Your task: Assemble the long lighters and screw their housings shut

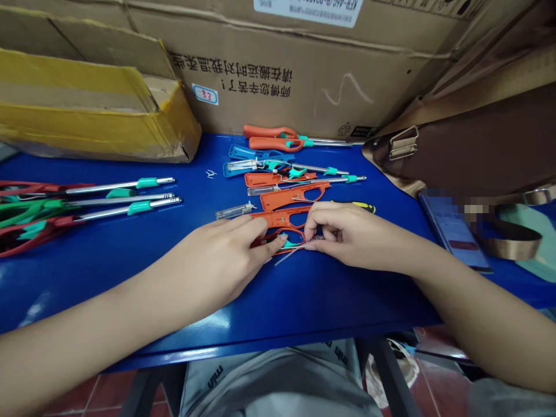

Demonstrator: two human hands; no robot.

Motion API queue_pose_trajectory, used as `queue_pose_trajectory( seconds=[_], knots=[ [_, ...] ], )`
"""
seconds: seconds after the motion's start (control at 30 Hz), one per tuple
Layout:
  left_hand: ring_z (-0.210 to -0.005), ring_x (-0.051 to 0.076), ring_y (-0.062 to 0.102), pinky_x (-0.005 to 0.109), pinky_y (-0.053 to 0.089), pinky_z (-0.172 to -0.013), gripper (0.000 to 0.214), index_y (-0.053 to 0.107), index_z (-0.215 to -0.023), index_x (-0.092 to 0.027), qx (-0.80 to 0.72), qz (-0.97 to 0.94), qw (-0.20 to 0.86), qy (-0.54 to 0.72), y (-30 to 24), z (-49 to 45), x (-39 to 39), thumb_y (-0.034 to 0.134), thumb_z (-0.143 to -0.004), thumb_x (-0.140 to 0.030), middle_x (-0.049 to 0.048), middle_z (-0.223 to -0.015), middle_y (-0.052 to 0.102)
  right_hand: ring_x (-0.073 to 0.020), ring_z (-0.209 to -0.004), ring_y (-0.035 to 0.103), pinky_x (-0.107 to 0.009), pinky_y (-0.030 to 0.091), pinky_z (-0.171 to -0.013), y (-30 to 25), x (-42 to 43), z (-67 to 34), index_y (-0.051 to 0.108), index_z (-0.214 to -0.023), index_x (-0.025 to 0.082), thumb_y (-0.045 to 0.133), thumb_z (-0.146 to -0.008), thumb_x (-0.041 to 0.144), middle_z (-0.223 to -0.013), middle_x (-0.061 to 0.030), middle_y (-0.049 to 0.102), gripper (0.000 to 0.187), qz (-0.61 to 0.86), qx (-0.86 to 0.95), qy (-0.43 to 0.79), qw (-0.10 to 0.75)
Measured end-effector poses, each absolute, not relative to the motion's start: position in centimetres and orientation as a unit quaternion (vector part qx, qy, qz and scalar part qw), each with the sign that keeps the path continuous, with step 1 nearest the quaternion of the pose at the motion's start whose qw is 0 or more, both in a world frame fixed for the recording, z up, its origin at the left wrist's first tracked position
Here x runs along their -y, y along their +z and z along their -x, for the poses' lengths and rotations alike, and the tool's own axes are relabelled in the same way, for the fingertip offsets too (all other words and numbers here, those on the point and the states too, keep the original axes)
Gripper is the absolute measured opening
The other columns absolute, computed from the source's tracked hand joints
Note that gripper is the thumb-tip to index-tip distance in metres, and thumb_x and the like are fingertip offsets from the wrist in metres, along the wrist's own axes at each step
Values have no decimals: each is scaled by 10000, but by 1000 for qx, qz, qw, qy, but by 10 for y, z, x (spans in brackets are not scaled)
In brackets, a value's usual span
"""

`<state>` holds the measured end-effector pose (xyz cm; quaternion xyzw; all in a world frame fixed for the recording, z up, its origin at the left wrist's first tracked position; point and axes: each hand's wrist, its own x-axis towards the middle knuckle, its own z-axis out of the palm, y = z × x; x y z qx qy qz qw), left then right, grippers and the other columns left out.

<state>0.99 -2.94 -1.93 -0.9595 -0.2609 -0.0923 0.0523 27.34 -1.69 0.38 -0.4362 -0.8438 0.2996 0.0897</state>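
Note:
My left hand is closed on an orange lighter casing half low on the blue table, its thumb and fingertips by a green trigger in the casing. My right hand pinches a thin wire-like piece at the casing's right end; its fingers partly hide it. A thin translucent strip sticks out below. Just behind lie another orange casing half and a clear fuel tank. Farther back are more orange halves, some with metal rods and green parts laid on them.
Several long-nosed lighters lie at the left, with two orange ones at the back. Tiny white pieces and a yellow-black tool lie nearby. Cardboard boxes stand behind; a brown bag and phone-like slab are right.

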Motion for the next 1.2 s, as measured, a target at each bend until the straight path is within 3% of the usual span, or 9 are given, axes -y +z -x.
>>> queue_pose_trajectory(
  seconds=[0.33,0.6,0.83,1.03,1.2],
  knots=[
    [-830,231,630,368,559,-734,342,728,-1263,-228,264,958,56,-97,-20,-10,30,452,-1063,-253,76,-942,614,-103,-629,439,-256,358,-637,5,17,-275,611,-915,198,635,-927,197,-791,39,545,27,414,848,317,94],
    [-854,257,640,393,559,-726,337,700,-1313,-238,261,960,63,-86,-21,-9,31,498,-1044,-234,75,-964,616,-78,-489,375,-228,318,-512,3,17,-276,550,-931,220,614,-920,214,-582,120,381,65,444,807,375,103],
    [-805,240,616,367,527,-692,309,724,-1254,-234,262,959,66,-86,-19,-9,31,492,-1050,-241,73,-937,606,-90,-599,427,-249,358,-609,5,17,-274,649,-907,193,611,-891,160,-719,61,527,52,422,838,330,102],
    [-807,242,622,373,533,-703,313,720,-1263,-228,260,959,63,-91,-20,-9,31,493,-1048,-239,72,-938,604,-87,-561,400,-245,354,-593,2,16,-276,636,-957,193,622,-891,169,-679,83,489,71,431,830,338,105],
    [-815,246,626,369,534,-698,322,713,-1283,-225,259,960,69,-84,-21,-8,31,498,-1043,-227,82,-946,615,-89,-620,423,-255,360,-650,3,17,-275,662,-932,189,610,-883,123,-782,52,555,97,409,848,322,102]
  ],
)
